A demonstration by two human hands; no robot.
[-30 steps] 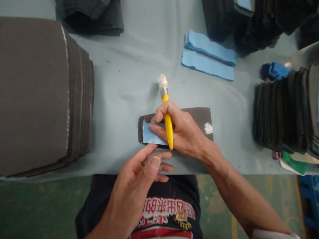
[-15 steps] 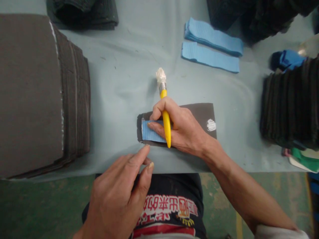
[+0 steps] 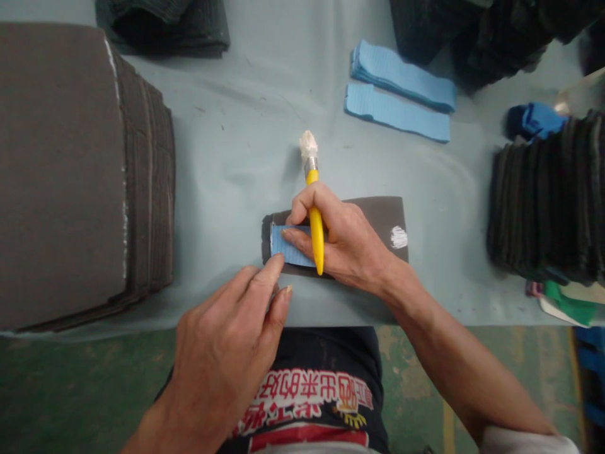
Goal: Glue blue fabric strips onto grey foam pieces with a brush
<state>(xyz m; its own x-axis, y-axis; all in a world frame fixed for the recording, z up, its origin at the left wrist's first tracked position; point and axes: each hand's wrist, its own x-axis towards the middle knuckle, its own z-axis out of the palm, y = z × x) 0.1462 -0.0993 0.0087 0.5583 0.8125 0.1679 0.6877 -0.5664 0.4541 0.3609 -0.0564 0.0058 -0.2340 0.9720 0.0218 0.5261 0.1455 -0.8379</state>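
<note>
My right hand [image 3: 347,243] has a yellow-handled paintbrush [image 3: 316,221] tucked between its fingers, its whitish bristles pointing away from me. The same hand's thumb and fingertips rest on a light-blue ribbed strip [image 3: 295,247]. That strip lies flat on a dark grey, tapered piece of sheet [image 3: 373,211] with a white patch [image 3: 398,237] near its right end. My left hand [image 3: 227,340] is open, its index fingertip at the strip's lower left corner and its thumb apart. Part of the strip is hidden under my right hand.
A tall stack of dark grey sheets [image 3: 61,176] stands at left. Two groups of blue strips [image 3: 401,79] lie at the back right. Dark stacked pieces [image 3: 543,208] stand on the right, and others [image 3: 189,28] at the back. The table's front edge runs just before me.
My left hand has moved up and forward, bringing its index fingertip onto the blue strip's corner. My right hand stays in place with the paintbrush. The view has shifted slightly.
</note>
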